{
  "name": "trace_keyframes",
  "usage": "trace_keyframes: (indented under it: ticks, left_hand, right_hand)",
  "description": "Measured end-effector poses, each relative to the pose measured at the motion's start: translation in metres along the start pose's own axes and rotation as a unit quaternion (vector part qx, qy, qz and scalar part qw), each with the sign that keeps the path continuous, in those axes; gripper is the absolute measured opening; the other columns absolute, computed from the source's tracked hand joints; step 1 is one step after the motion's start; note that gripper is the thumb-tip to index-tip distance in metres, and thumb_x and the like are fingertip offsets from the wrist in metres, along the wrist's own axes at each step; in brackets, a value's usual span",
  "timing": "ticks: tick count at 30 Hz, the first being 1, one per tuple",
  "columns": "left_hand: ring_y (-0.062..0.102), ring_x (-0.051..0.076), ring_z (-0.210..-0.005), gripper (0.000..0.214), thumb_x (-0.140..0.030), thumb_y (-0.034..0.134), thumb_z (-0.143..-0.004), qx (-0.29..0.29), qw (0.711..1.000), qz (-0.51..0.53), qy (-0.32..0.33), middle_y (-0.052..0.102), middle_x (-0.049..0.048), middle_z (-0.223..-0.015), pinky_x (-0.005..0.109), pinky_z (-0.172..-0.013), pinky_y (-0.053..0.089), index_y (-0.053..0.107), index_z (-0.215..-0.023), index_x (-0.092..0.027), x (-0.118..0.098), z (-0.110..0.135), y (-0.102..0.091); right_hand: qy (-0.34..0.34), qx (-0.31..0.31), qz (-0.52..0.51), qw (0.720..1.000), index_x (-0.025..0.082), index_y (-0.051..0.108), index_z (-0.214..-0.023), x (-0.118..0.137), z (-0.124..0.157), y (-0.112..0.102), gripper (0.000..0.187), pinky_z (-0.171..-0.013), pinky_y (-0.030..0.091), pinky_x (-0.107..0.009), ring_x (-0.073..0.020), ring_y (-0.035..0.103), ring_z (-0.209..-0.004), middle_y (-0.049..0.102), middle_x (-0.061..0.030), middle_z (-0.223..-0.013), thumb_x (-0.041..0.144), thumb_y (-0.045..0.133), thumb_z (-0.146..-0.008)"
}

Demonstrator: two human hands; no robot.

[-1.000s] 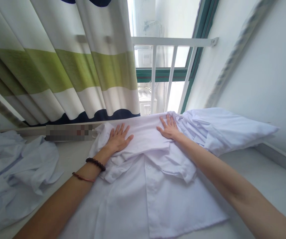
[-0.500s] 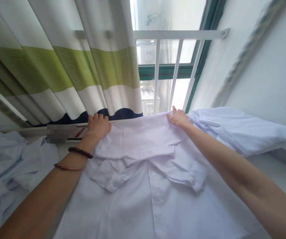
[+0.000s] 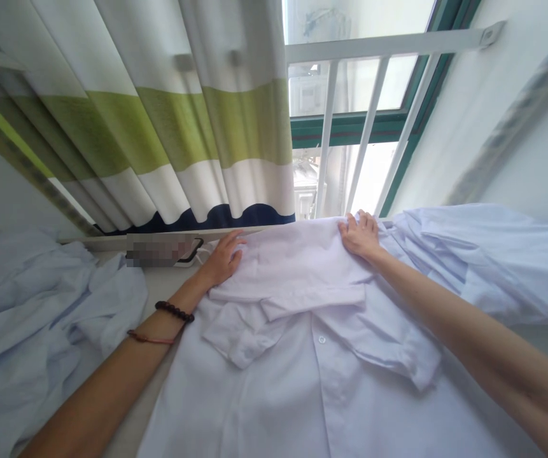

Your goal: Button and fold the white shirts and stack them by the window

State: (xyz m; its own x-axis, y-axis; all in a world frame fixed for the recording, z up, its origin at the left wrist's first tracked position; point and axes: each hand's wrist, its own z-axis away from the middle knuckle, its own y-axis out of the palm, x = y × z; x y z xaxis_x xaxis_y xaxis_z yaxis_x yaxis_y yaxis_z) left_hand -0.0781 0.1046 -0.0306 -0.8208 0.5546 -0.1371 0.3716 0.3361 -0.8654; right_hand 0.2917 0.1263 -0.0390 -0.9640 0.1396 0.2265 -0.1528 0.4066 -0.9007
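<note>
A white buttoned coat [image 3: 274, 388] lies flat in front of me, its top folded down into a panel [image 3: 297, 261] and its sleeves laid across the front. On the panel's upper left edge rests my left hand [image 3: 223, 257], open, fingers stretched toward the right. My right hand [image 3: 360, 235] is at the upper right corner, its fingers apart and lying on the cloth. A small button [image 3: 322, 340] shows on the front placket below the sleeves.
Crumpled white cloth [image 3: 49, 305] is heaped on the left. More white garments [image 3: 493, 254] lie on the right. A partly blurred phone-like object [image 3: 190, 251] sits beside my left hand. Behind are a striped curtain [image 3: 168, 127], a white railing [image 3: 383, 46] and a window.
My left hand has loosened from a curled hold on the edge and its fingers now stretch out to the right. The whole view has shifted, so things appear further right.
</note>
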Motion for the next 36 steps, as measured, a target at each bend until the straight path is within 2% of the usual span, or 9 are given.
trace_keyframes:
  ticks: [3,7,12,17,21,27,30,33,36]
  left_hand:
    - [0.039,0.022,-0.132,0.035,-0.031,0.034,-0.088,0.0,0.999,0.038,0.002,0.044,0.0109,-0.14,0.042,-0.113,0.029,0.056,-0.111,-0.016,0.007,0.0,-0.003]
    - [0.04,0.021,-0.131,0.035,-0.031,0.034,-0.088,0.031,0.998,0.04,0.024,0.046,0.0103,-0.139,0.039,-0.114,0.029,0.06,-0.107,-0.016,0.016,-0.002,-0.009]
    - [0.037,0.02,-0.134,0.038,-0.028,0.033,-0.087,0.066,0.996,0.046,0.03,0.045,0.0082,-0.142,0.039,-0.115,0.027,0.061,-0.11,-0.017,0.024,-0.001,-0.017]
    - [0.037,0.019,-0.134,0.04,-0.028,0.032,-0.089,0.066,0.995,0.046,0.061,0.045,0.0101,-0.143,0.036,-0.115,0.026,0.061,-0.113,-0.014,0.032,0.001,-0.019]
    - [0.038,0.019,-0.134,0.042,-0.029,0.031,-0.09,0.065,0.995,0.041,0.07,0.045,0.0111,-0.143,0.036,-0.115,0.026,0.062,-0.113,-0.013,0.039,0.0,-0.019]
    - [0.039,0.02,-0.132,0.038,-0.026,0.033,-0.088,0.08,0.995,0.01,0.054,0.045,0.008,-0.143,0.035,-0.114,0.027,0.062,-0.111,-0.014,0.029,-0.002,-0.025]
    - [0.04,0.02,-0.13,0.037,-0.023,0.033,-0.09,0.055,0.998,-0.012,0.002,0.046,0.0091,-0.141,0.035,-0.114,0.028,0.058,-0.116,-0.013,0.017,-0.006,-0.028]
    - [0.047,0.023,-0.123,0.04,-0.021,0.035,-0.089,0.031,0.994,-0.041,-0.096,0.052,0.0151,-0.13,0.037,-0.108,0.033,0.049,-0.124,-0.009,0.011,-0.014,-0.028]
    - [0.057,0.031,-0.11,0.036,-0.027,0.046,-0.083,0.064,0.979,-0.054,-0.185,0.062,0.0186,-0.111,0.044,-0.098,0.042,0.056,-0.112,-0.008,0.015,-0.026,-0.028]
  right_hand:
    - [0.0,0.005,0.0,1.0,0.012,0.039,-0.14,-0.001,-0.002,0.0,0.058,-0.11,0.016,-0.049,-0.0325,0.02,-0.139,0.027,-0.0194,-0.15,0.045,0.02,-0.096]
    - [-0.01,0.011,-0.009,1.0,0.011,0.039,-0.139,-0.001,-0.002,-0.002,0.059,-0.11,0.017,-0.05,-0.0335,0.021,-0.138,0.028,-0.0203,-0.149,0.046,0.021,-0.095]
    - [-0.018,-0.001,-0.005,1.0,0.013,0.042,-0.137,0.004,-0.003,-0.001,0.056,-0.108,0.018,-0.05,-0.0323,0.023,-0.137,0.031,-0.019,-0.146,0.044,0.02,-0.095]
    - [-0.022,0.022,0.001,1.0,0.018,0.042,-0.138,0.005,-0.007,-0.005,0.058,-0.108,0.02,-0.048,-0.0305,0.028,-0.134,0.037,-0.0172,-0.143,0.05,0.019,-0.095]
    - [-0.021,0.036,0.012,0.999,0.017,0.041,-0.139,0.006,-0.006,-0.009,0.059,-0.109,0.019,-0.048,-0.0308,0.027,-0.135,0.035,-0.0177,-0.144,0.05,0.019,-0.095]
    - [-0.032,0.05,0.015,0.998,0.016,0.041,-0.138,0.003,-0.01,-0.02,0.056,-0.108,0.024,-0.045,-0.0305,0.033,-0.132,0.04,-0.0162,-0.142,0.048,0.023,-0.095]
    - [0.014,0.043,0.032,0.998,0.013,0.039,-0.138,-0.003,-0.021,-0.031,0.057,-0.103,0.03,-0.047,-0.0338,0.039,-0.126,0.044,-0.0198,-0.137,0.046,0.028,-0.094]
    - [0.05,0.024,0.061,0.997,0.01,0.04,-0.134,-0.011,-0.034,-0.04,0.059,-0.098,0.033,-0.05,-0.038,0.044,-0.121,0.049,-0.0235,-0.129,0.047,0.043,-0.088]
    - [0.067,0.047,0.032,0.996,0.009,0.04,-0.133,-0.019,-0.047,-0.043,0.065,-0.089,0.043,-0.047,-0.0363,0.053,-0.111,0.051,-0.0248,-0.124,0.046,0.055,-0.081]
